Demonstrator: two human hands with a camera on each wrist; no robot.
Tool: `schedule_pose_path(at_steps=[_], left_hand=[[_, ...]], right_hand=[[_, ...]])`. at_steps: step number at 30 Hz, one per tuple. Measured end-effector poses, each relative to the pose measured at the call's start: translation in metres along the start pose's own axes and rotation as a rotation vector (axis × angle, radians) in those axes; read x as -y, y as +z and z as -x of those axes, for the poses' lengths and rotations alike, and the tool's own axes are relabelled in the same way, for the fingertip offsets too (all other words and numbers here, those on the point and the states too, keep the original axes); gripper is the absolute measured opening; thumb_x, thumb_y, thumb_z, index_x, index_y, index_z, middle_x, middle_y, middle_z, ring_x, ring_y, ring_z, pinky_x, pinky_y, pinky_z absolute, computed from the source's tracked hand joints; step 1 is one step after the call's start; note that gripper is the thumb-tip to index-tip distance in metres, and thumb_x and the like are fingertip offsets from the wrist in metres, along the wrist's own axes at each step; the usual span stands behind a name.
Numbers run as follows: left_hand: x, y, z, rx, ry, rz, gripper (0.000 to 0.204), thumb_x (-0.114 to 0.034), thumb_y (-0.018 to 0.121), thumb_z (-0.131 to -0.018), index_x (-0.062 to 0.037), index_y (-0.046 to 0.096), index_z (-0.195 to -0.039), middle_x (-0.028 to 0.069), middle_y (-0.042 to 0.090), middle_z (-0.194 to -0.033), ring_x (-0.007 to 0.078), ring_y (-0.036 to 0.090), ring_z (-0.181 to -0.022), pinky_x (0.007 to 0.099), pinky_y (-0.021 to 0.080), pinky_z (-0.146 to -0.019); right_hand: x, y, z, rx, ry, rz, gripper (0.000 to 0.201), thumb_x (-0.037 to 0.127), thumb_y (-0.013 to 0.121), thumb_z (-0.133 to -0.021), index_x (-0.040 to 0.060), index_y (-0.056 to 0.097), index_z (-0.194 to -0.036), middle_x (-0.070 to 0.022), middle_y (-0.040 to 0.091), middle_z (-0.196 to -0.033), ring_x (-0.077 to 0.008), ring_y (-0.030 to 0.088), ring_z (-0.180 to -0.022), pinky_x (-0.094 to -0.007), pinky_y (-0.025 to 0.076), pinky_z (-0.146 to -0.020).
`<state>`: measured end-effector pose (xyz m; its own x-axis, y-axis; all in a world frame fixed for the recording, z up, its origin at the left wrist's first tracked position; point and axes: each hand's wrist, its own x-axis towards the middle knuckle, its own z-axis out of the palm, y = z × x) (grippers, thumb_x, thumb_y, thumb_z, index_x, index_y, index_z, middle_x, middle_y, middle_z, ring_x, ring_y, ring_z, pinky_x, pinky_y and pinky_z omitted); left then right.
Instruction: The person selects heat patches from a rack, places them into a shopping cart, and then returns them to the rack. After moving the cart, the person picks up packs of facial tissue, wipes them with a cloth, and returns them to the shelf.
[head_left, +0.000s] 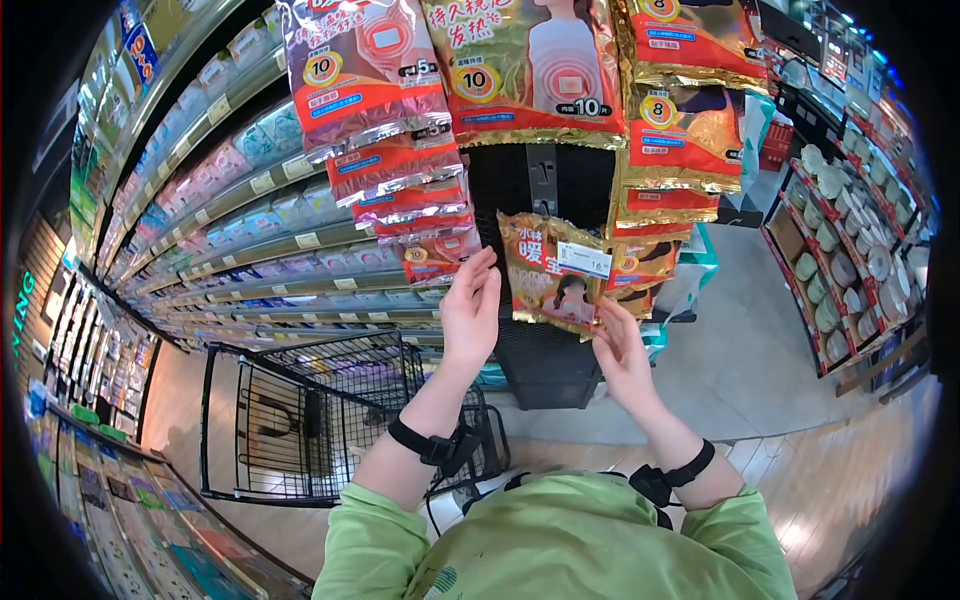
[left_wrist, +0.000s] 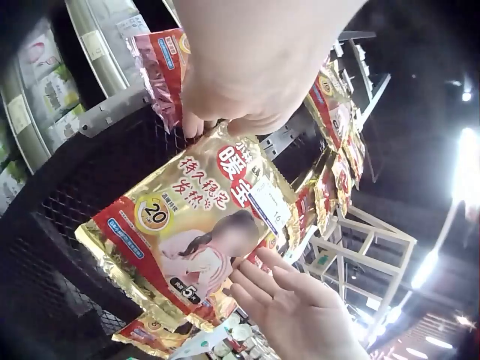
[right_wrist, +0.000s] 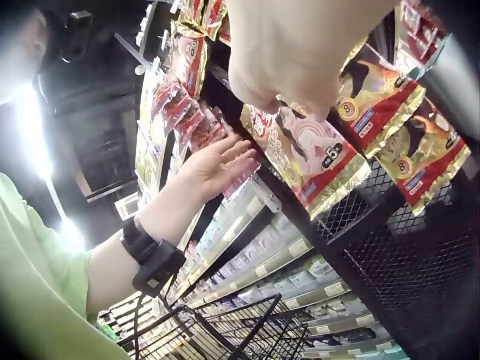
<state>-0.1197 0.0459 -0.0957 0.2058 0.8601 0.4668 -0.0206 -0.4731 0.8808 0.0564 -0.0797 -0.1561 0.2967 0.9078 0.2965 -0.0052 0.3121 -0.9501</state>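
Observation:
A gold and red packet with a white price tag hangs tilted below the larger packs. Beside its left edge is the left hand, fingers extended and close together; the right wrist view shows this hand with its palm turned up. The right hand has its fingertips at the packet's lower right edge, and in the left wrist view its fingers lie loosely extended against that edge. Neither hand visibly grips the packet. The wrists partly hide the near hand in each wrist view.
Red and gold packs hang above and on both sides. A black wire cart stands at the lower left, near long stocked shelves. At the right is a rack of dishes, with grey floor in front.

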Motion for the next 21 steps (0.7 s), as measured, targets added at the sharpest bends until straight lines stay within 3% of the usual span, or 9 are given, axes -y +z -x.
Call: schedule_pose_path(at_steps=[8, 10, 12, 14, 16, 18, 19, 20, 21], left_hand=[[0.013, -0.032, 0.044, 0.020, -0.058, -0.009, 0.020, -0.012, 0.048, -0.096, 0.0034, 0.060, -0.100, 0.0080, 0.067, -0.087, 0.0112, 0.062, -0.080, 0.0248, 0.048, -0.076], [0.012, -0.052, 0.067, 0.026, -0.173, -0.270, 0.021, -0.014, 0.050, -0.095, 0.0030, 0.062, -0.092, 0.0083, 0.066, -0.079, 0.0109, 0.062, -0.074, 0.0247, 0.049, -0.071], [0.039, -0.078, 0.096, -0.024, -0.212, -0.255, 0.024, -0.016, 0.051, -0.094, 0.0031, 0.063, -0.086, 0.0091, 0.066, -0.074, 0.0116, 0.062, -0.070, 0.0255, 0.049, -0.068], [0.029, -0.108, 0.121, -0.022, -0.551, -0.534, 0.024, -0.017, 0.053, -0.093, 0.0032, 0.063, -0.083, 0.0108, 0.066, -0.073, 0.0127, 0.062, -0.068, 0.0268, 0.048, -0.063], [0.034, -0.139, 0.153, -0.088, -0.603, -0.760, 0.022, -0.016, 0.054, -0.092, 0.0022, 0.064, -0.087, 0.0129, 0.063, -0.072, 0.0154, 0.061, -0.062, 0.0294, 0.047, -0.057], [0.059, -0.174, 0.194, -0.209, -0.095, -0.971, 0.019, -0.013, 0.054, -0.091, -0.0003, 0.063, -0.103, 0.0126, 0.059, -0.067, 0.0208, 0.055, -0.054, 0.0327, 0.046, -0.053], [0.046, -0.182, 0.209, -0.285, -0.566, -0.845, 0.035, -0.009, 0.055, -0.089, -0.0041, 0.053, -0.124, 0.0155, 0.063, -0.083, 0.0275, 0.060, -0.072, 0.0350, 0.047, -0.066], [0.043, -0.191, 0.223, -0.265, -0.390, -0.954, 0.057, -0.006, 0.059, -0.085, -0.0091, 0.038, -0.138, 0.0203, 0.058, -0.114, 0.0343, 0.053, -0.109, 0.0432, 0.041, -0.089], [0.044, -0.207, 0.241, -0.236, -0.411, -1.045, 0.061, -0.011, 0.061, -0.084, -0.0109, 0.036, -0.140, 0.0198, 0.048, -0.127, 0.0354, 0.041, -0.121, 0.0490, 0.033, -0.096]], right_hand=[[-0.014, -0.009, 0.000, 0.027, -0.006, 0.074, 0.030, -0.001, 0.046, -0.092, -0.0012, 0.049, -0.122, -0.0124, 0.060, -0.116, -0.0176, 0.055, -0.114, -0.0293, 0.042, -0.096], [-0.017, -0.013, 0.003, 0.203, 0.154, 0.080, 0.023, 0.003, 0.046, -0.094, -0.0015, 0.054, -0.115, -0.0102, 0.064, -0.104, -0.0142, 0.059, -0.104, -0.0280, 0.046, -0.089], [-0.024, -0.009, 0.009, 0.260, 0.179, 0.090, 0.020, 0.009, 0.048, -0.095, -0.0006, 0.057, -0.110, -0.0083, 0.066, -0.095, -0.0124, 0.062, -0.089, -0.0266, 0.050, -0.080], [-0.030, -0.004, 0.014, 0.354, 0.274, 0.161, 0.021, 0.014, 0.049, -0.095, 0.0001, 0.059, -0.108, -0.0090, 0.067, -0.091, -0.0142, 0.064, -0.084, -0.0270, 0.050, -0.077], [-0.053, -0.002, 0.020, 0.433, 0.282, 0.218, 0.023, 0.017, 0.050, -0.095, 0.0003, 0.060, -0.106, -0.0096, 0.067, -0.089, -0.0154, 0.064, -0.084, -0.0277, 0.050, -0.076], [-0.071, 0.002, 0.026, 0.537, 0.283, 0.271, 0.024, 0.020, 0.050, -0.095, 0.0005, 0.061, -0.105, -0.0101, 0.067, -0.088, -0.0165, 0.064, -0.084, -0.0284, 0.050, -0.076], [-0.077, 0.005, 0.029, 0.580, 0.323, 0.298, 0.025, 0.021, 0.051, -0.094, 0.0008, 0.061, -0.104, -0.0105, 0.067, -0.088, -0.0175, 0.065, -0.084, -0.0294, 0.049, -0.075], [-0.086, 0.010, 0.033, 0.634, 0.361, 0.324, 0.025, 0.023, 0.052, -0.093, 0.0011, 0.062, -0.103, -0.0108, 0.067, -0.088, -0.0184, 0.065, -0.083, -0.0305, 0.049, -0.074], [-0.100, 0.015, 0.039, 0.655, 0.380, 0.295, 0.025, 0.022, 0.053, -0.093, 0.0013, 0.062, -0.103, -0.0109, 0.067, -0.088, -0.0186, 0.065, -0.083, -0.0305, 0.050, -0.074]])
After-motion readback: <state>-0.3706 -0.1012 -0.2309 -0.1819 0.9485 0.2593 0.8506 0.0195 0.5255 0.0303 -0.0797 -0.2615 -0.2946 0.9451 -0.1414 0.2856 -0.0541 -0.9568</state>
